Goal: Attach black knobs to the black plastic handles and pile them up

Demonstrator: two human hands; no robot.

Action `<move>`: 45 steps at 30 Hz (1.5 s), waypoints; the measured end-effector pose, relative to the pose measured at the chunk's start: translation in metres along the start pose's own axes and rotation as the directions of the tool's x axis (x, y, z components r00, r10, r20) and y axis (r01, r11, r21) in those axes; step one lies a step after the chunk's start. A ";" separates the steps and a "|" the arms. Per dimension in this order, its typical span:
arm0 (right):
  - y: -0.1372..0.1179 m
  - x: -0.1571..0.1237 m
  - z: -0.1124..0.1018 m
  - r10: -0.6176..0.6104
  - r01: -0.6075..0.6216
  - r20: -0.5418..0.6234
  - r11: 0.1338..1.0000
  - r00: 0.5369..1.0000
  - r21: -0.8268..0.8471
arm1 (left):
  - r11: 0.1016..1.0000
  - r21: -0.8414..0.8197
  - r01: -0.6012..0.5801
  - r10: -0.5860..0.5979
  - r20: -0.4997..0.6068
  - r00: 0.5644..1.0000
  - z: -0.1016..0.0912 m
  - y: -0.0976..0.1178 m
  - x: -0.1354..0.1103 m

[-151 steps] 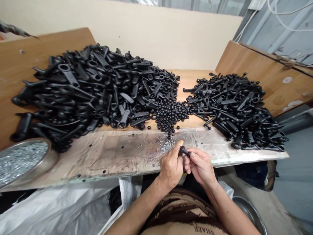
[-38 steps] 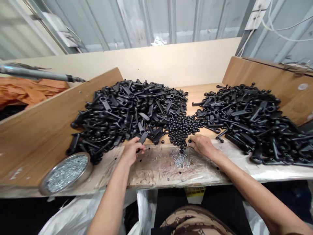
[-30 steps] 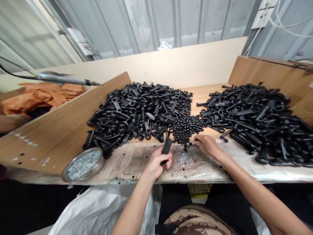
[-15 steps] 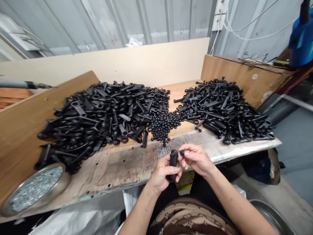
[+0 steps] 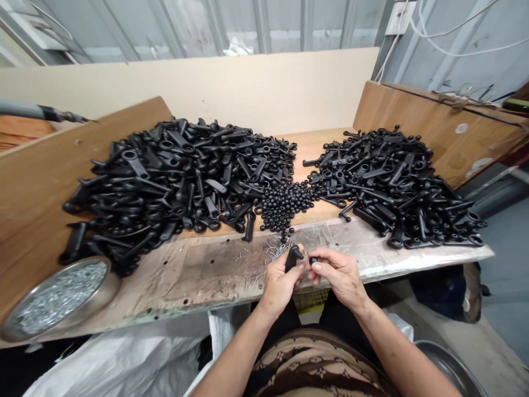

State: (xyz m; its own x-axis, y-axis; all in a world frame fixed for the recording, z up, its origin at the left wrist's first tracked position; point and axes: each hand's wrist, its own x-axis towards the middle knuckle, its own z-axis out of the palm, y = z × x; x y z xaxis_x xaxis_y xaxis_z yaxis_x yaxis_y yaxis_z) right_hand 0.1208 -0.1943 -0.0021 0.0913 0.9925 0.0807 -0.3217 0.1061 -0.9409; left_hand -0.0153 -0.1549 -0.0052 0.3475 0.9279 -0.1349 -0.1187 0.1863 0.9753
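Near the front edge of the bench, my left hand (image 5: 276,286) is closed around a black crank handle (image 5: 292,258), its knobbed end tilted up toward my other hand. Between the thumb and fingers of my right hand (image 5: 342,277) is a small black ball knob (image 5: 313,260), close beside the handle; whether the two touch I cannot tell. Just beyond my left hand lie loose metal pins (image 5: 280,251), partly hidden by it. A heap of black ball knobs (image 5: 286,205) spreads behind the pins.
Large piles of black crank handles stand at left (image 5: 177,182) and right (image 5: 388,184). A metal bowl (image 5: 111,289) full of pins sits at the bench's left front corner. Wooden boards (image 5: 264,91) wall the back and sides. A grey tool (image 5: 28,110) pokes in at left.
The crank handle has turned in my left hand, so its knobbed end now faces my right hand. The ball knob stays pinched in my right hand. The view has shifted slightly.
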 end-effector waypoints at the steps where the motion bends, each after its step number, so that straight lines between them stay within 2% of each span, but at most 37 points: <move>1: 0.001 0.001 0.001 0.004 -0.004 -0.014 1.000 1.000 -0.002 | 0.998 0.054 -0.036 0.038 -0.028 0.999 0.000 -0.001 0.002; 6: 0.008 0.008 0.009 0.005 -0.002 -0.042 0.997 0.999 0.081 | 0.957 0.242 -0.163 0.184 -0.068 0.981 0.002 -0.002 0.007; 13: 0.013 0.013 0.015 0.065 -0.045 -0.109 0.983 0.992 0.178 | 0.843 0.493 -0.216 0.300 -0.096 0.949 0.002 -0.007 0.009; 16: 0.015 0.013 0.018 0.071 -0.042 -0.147 0.980 0.987 0.194 | 0.803 0.550 -0.230 0.338 -0.102 0.935 0.003 -0.010 0.011; 19: 0.015 0.013 0.017 0.059 -0.028 -0.198 0.987 0.978 0.157 | 0.797 0.555 -0.238 0.347 -0.099 0.933 0.002 -0.012 0.013; 23: 0.013 0.013 0.009 0.165 -0.135 -0.127 0.968 0.978 0.213 | 0.785 0.558 -0.269 0.332 -0.012 0.943 0.001 -0.017 0.009; 26: 0.011 0.010 0.005 0.187 -0.161 -0.121 0.967 0.975 0.198 | 0.809 0.520 -0.274 0.338 -0.029 0.941 0.003 -0.023 0.005; 31: 0.008 0.006 0.010 0.109 -0.070 -0.227 0.982 0.968 0.173 | 0.844 0.492 -0.214 0.312 -0.126 0.942 0.014 -0.023 0.006; 34: 0.009 0.004 0.011 0.067 -0.025 -0.252 0.986 0.965 0.163 | 0.830 0.512 -0.222 0.331 -0.132 0.934 0.020 -0.021 0.008; 37: 0.013 0.000 0.006 -0.065 0.057 -0.293 0.998 0.954 -0.037 | 0.799 0.547 -0.249 0.354 -0.093 0.930 0.024 -0.022 0.009; 40: 0.016 -0.002 0.000 -0.168 0.095 -0.311 0.967 0.936 -0.237 | 0.803 0.541 -0.249 0.341 -0.075 0.937 0.026 -0.022 0.011; 42: 0.016 0.000 -0.001 -0.127 0.072 -0.320 0.981 0.939 -0.180 | 0.815 0.528 -0.238 0.322 -0.072 0.944 0.026 -0.021 0.013; 45: 0.013 0.008 0.004 0.035 -0.004 -0.328 0.996 0.944 0.093 | 0.839 0.489 -0.237 0.320 -0.092 0.943 0.022 -0.018 0.016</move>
State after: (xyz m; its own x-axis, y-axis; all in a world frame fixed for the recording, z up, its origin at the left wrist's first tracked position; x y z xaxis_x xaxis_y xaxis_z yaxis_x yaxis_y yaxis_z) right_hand 0.1141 -0.1845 -0.0123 0.3838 0.9212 -0.0640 -0.4083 0.1071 -0.9065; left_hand 0.0130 -0.1508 -0.0208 0.2037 0.9644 0.1684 0.2731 -0.2212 0.9362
